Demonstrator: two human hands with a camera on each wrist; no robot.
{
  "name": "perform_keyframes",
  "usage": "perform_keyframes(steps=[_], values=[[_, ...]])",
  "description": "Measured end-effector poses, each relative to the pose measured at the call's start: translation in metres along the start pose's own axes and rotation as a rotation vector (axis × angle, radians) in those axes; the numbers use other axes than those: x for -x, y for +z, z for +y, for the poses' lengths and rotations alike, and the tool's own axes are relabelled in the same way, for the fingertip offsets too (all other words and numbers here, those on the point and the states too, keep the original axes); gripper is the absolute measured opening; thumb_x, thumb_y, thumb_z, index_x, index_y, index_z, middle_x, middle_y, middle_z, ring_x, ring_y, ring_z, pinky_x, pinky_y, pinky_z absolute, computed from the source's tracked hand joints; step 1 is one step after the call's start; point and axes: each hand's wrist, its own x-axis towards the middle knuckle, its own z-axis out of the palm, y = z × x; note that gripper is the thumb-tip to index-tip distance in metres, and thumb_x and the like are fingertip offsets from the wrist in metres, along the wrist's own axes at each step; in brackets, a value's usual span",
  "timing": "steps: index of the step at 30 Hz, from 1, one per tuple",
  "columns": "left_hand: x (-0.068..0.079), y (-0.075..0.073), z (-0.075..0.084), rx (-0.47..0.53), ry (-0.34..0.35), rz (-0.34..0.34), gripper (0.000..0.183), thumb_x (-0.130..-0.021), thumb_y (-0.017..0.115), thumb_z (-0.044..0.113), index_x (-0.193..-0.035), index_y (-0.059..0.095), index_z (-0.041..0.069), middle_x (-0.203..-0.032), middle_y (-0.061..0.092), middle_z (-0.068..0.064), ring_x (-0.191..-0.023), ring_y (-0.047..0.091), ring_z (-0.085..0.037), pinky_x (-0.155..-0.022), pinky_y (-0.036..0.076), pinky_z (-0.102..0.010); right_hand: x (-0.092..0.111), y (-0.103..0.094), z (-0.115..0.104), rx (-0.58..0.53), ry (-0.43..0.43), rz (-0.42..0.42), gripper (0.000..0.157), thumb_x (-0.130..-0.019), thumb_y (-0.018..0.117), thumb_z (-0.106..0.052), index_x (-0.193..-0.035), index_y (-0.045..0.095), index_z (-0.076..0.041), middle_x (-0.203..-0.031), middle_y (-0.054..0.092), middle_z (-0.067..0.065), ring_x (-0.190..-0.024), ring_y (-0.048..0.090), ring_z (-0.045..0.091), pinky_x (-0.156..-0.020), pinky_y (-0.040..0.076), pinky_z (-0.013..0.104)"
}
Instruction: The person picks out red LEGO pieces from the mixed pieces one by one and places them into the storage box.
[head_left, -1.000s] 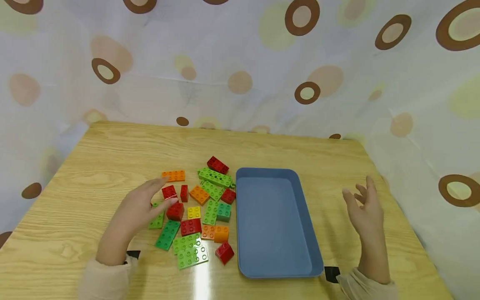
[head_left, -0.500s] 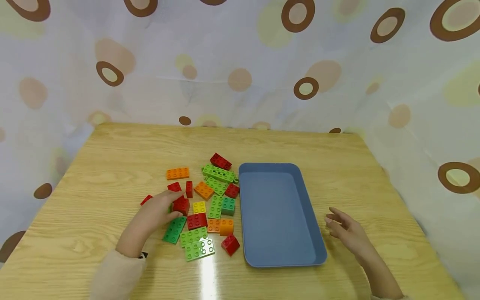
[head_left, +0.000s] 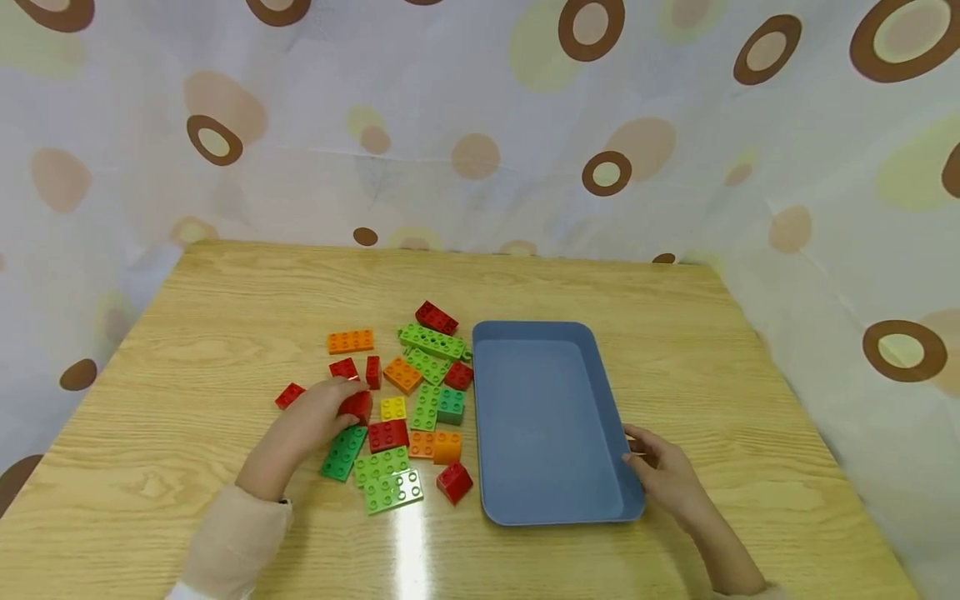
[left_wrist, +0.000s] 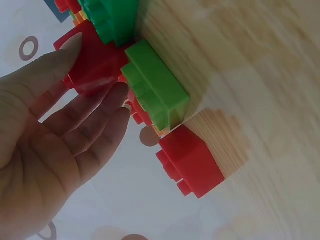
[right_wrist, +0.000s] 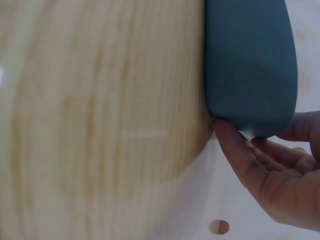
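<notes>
In the head view my left hand [head_left: 309,417] is over the left side of a spread of toy building bricks. Its thumb and fingers pinch a red brick [head_left: 361,405], also seen as a red block [left_wrist: 97,65] in the left wrist view. Beside the fingertips there stand a light green brick [left_wrist: 157,87] and another red brick [left_wrist: 192,161]. My right hand [head_left: 670,477] holds the right wall of the blue tray [head_left: 551,425]. Its thumb is at the rim, and in the right wrist view the fingers [right_wrist: 237,150] touch the tray's lower outer edge.
Several red, orange, yellow and green bricks, such as an orange one [head_left: 350,342] and a light green plate brick [head_left: 393,492], lie left of the tray. The wooden table [head_left: 705,358] reaches back to a patterned cloth [head_left: 420,167].
My left hand has moved right and closed its fingers on the red brick, uncovering another red brick at the left. My right hand has come down and left to the tray's side.
</notes>
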Motion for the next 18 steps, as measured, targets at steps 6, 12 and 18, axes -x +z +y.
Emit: perform_keyframes(steps=[6,12,18], values=[[0.002,0.000,0.002,0.014,-0.003,0.027,0.038,-0.081,0.067,0.002,-0.117,0.058,-0.008,-0.113,0.062,-0.024,-0.104,0.058,-0.038,-0.088,0.049,-0.047,0.001,0.000,0.001,0.080,-0.061,0.060,0.041,-0.089,0.049,0.005,-0.130,0.045,0.011,-0.116,0.057,0.030,-0.104,0.059,0.038,-0.078,0.052,0.028],[-0.001,-0.012,0.010,-0.013,-0.012,0.077,0.038,-0.080,0.068,0.002,-0.116,0.059,-0.007,-0.110,0.063,-0.023,-0.098,0.060,-0.035,-0.083,0.051,-0.046,0.001,0.003,0.000,0.072,-0.080,0.087,0.040,-0.089,0.050,0.006,-0.128,0.047,0.012,-0.113,0.059,0.030,-0.100,0.061,0.036,-0.073,0.051,0.020],[-0.005,-0.020,0.024,-0.080,0.006,0.133,0.041,-0.081,0.070,0.008,-0.118,0.059,-0.003,-0.114,0.063,-0.022,-0.104,0.059,-0.038,-0.086,0.050,-0.048,-0.001,0.004,-0.001,0.101,-0.061,0.079,0.041,-0.090,0.049,0.005,-0.130,0.046,0.010,-0.114,0.058,0.029,-0.103,0.060,0.037,-0.077,0.052,0.028]])
